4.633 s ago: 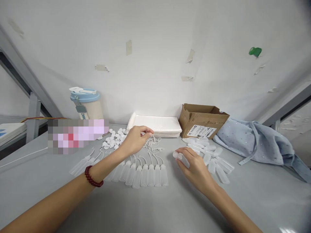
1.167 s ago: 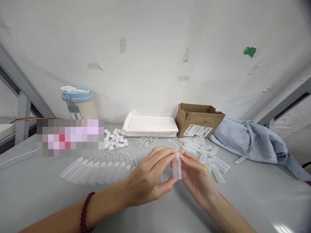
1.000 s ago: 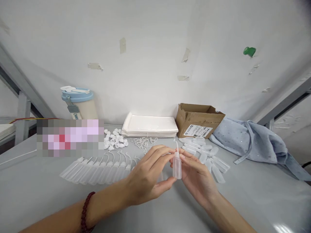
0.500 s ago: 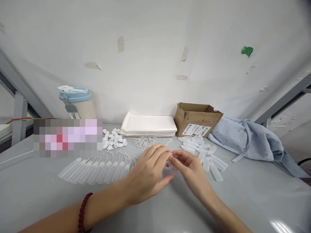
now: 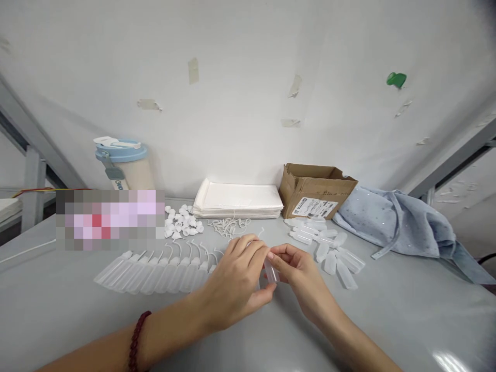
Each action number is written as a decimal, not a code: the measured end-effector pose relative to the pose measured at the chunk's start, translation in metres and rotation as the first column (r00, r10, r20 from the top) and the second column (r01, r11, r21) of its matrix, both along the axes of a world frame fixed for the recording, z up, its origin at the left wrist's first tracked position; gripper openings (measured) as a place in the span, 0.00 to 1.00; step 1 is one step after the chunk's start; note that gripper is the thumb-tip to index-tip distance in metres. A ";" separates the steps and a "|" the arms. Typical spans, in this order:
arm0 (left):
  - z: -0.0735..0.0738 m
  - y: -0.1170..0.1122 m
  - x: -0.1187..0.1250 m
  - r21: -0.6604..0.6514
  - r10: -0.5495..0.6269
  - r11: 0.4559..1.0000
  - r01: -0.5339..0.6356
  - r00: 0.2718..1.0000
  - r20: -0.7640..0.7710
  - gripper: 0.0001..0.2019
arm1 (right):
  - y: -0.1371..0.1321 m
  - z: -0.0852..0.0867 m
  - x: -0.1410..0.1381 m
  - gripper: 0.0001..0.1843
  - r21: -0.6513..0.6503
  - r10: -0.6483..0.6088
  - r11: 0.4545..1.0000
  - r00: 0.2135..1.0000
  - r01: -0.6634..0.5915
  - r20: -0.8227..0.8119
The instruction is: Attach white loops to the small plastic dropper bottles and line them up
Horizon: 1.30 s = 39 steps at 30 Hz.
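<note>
While both hands meet over the middle of the grey table, the items stand as follows.

Held item: one small bottle, clear plastic, tilted, just above the tabletop and between the two hands, a little right of the row listed below.

Left hand: fingers curled over the bottle's upper end, thumb beneath it, closed about it. A dark red bead bracelet sits on the wrist.

Right hand: fingertips and thumb pinching the bottle's body from the right side.

Spout: thin, curved, showing just above the left fingers; whether it belongs to the held bottle cannot be told.

Row of bottles: lying side by side on the table left of the hands, each with a thin bent spout pointing toward the wall.

White caps: a loose heap beyond the row.

Loose spouts: a small tangle just right of the caps.

White sheets: a flat stack against the wall.

Cardboard box: open, labelled on its front, just right of the stack.

Bare bottles: a scattered heap in front of the box, near the right hand.

Blue-grey cloth: crumpled, at the far right.

Cup: beige, blue lid, far left by the wall.
</note>
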<state>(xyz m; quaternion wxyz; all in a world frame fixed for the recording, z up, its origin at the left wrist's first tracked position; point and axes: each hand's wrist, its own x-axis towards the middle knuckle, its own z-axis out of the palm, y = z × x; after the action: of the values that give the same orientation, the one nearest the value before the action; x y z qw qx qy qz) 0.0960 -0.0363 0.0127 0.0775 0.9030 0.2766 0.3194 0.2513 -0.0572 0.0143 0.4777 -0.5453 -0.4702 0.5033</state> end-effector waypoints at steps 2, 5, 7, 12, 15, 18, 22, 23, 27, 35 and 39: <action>-0.001 0.002 -0.001 -0.005 -0.037 0.999 0.037 0.999 -0.012 0.13 | 0.003 0.002 0.004 0.10 0.019 0.000 1.000 0.989 -0.003 0.146; -0.003 0.004 -0.003 -0.037 -0.082 0.996 0.080 0.995 -0.061 0.15 | 0.007 0.006 0.011 0.09 0.031 0.045 0.998 0.943 -0.058 0.329; -0.004 0.005 -0.003 -0.054 -0.091 0.995 0.085 0.990 -0.104 0.14 | 0.008 0.008 0.016 0.08 0.015 0.079 0.996 0.926 -0.090 0.370; -0.007 0.005 -0.001 -0.067 -0.080 0.995 0.070 0.983 -0.163 0.11 | 0.009 0.007 0.019 0.05 -0.035 0.126 0.992 0.909 -0.122 0.397; -0.009 0.005 0.000 -0.083 -0.075 0.995 0.062 0.984 -0.165 0.10 | 0.008 0.007 0.018 0.04 -0.063 0.165 0.986 0.900 -0.153 0.404; -0.009 0.005 0.000 -0.092 -0.074 0.994 0.059 0.984 -0.164 0.10 | 0.008 0.007 0.016 0.05 -0.065 0.176 0.984 0.888 -0.164 0.425; -0.008 0.004 -0.001 -0.092 -0.080 0.994 0.065 0.982 -0.172 0.09 | 0.008 0.005 0.016 0.06 -0.074 0.202 0.979 0.862 -0.190 0.465; -0.008 0.004 -0.001 -0.093 -0.082 0.993 0.066 0.982 -0.173 0.09 | 0.008 0.004 0.016 0.06 -0.073 0.209 0.978 0.857 -0.198 0.471; -0.006 0.005 -0.001 -0.101 -0.098 0.992 0.080 0.977 -0.187 0.08 | 0.008 0.001 0.017 0.07 -0.057 0.211 0.976 0.861 -0.209 0.463; -0.005 0.007 -0.003 -0.132 -0.112 0.988 0.084 0.967 -0.227 0.09 | 0.007 0.002 0.016 0.09 -0.108 0.279 0.960 0.864 -0.258 0.419; -0.004 0.006 -0.003 -0.157 -0.118 0.984 0.083 0.967 -0.227 0.08 | 0.006 0.002 0.016 0.09 -0.103 0.285 0.959 0.872 -0.266 0.398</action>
<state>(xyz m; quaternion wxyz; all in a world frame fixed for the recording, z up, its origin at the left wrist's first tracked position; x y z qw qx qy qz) 0.0930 -0.0304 0.0092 0.1261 0.9394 0.2600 0.1846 0.2671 -0.0513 0.0159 0.2800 -0.5765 -0.6208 0.4515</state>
